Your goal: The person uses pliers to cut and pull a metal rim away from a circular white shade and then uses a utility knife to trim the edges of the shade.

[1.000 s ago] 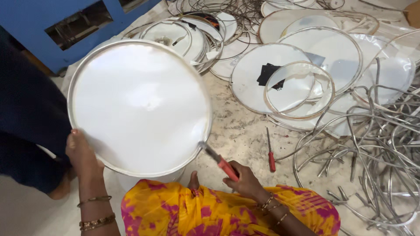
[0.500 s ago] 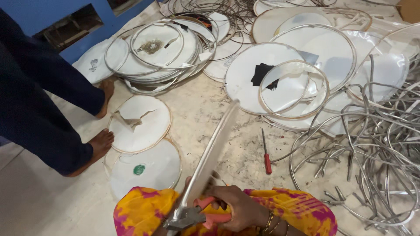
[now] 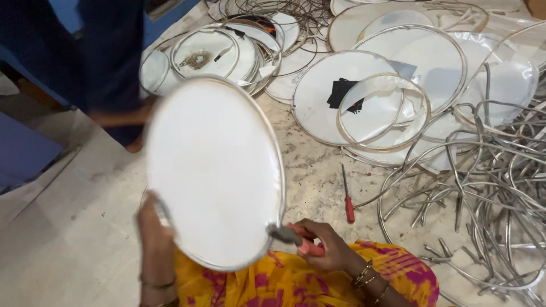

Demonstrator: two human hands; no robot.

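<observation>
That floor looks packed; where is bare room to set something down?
Bare floor lies at left, beside the white disc. A smaller patch surrounds the red screwdriver. Crowded: stacked discs ahead, tangled metal rings right.

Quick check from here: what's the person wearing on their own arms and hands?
Both forearms are bare, no gloves or sleeves in view. The left hand has thin metal bangles at the wrist; the right hand has several gold-coloured bangles.

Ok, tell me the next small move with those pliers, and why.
Probably close the pliers on the metal rim and pull. The right hand has their tip at the disc's lower right edge, and the left hand steadies the opposite side.
</observation>
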